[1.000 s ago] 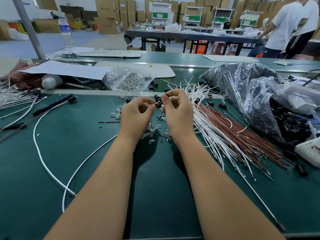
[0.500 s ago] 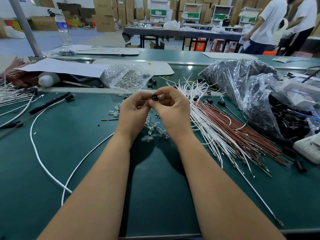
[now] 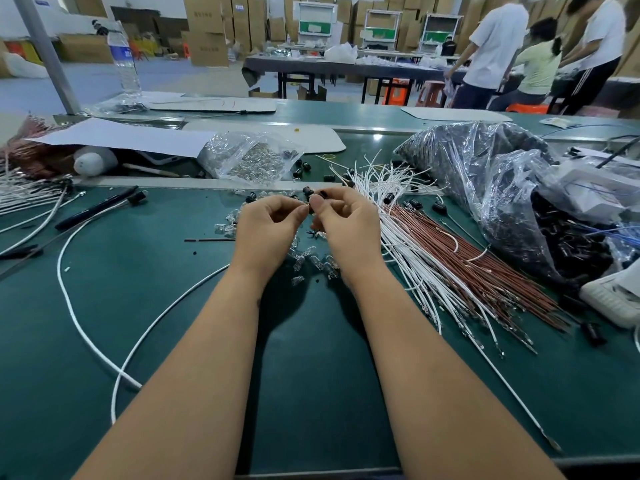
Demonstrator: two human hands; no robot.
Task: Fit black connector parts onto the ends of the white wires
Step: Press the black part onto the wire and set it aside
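A: What is the long white wire [image 3: 69, 299] doing at the left of the frame?

B: It loops across the green bench [image 3: 311, 393] and runs up toward the left hand [image 3: 268, 225]. That hand's grip is closed, thumb and forefinger pinching something small at centre frame; I can't tell whether it is the wire's end.

A: And the black connector part [image 3: 313, 200]?

B: Small, dark and rounded, it sits pinched in the right hand [image 3: 346, 220], whose fingertips meet the left hand's. More black parts lie loose just above the hands.

A: To the right?

B: A fanned bundle of white wires [image 3: 408, 244] lies beside brown wires [image 3: 485, 268], with metal tips at their lower ends. Further right is a crumpled plastic bag [image 3: 491, 174] of dark parts.

A: The room?

B: Cardboard boxes [image 3: 207, 29] are stacked along the top, a water bottle [image 3: 124, 60] stands upper left, and people in white shirts [image 3: 495, 46] stand at another table upper right.
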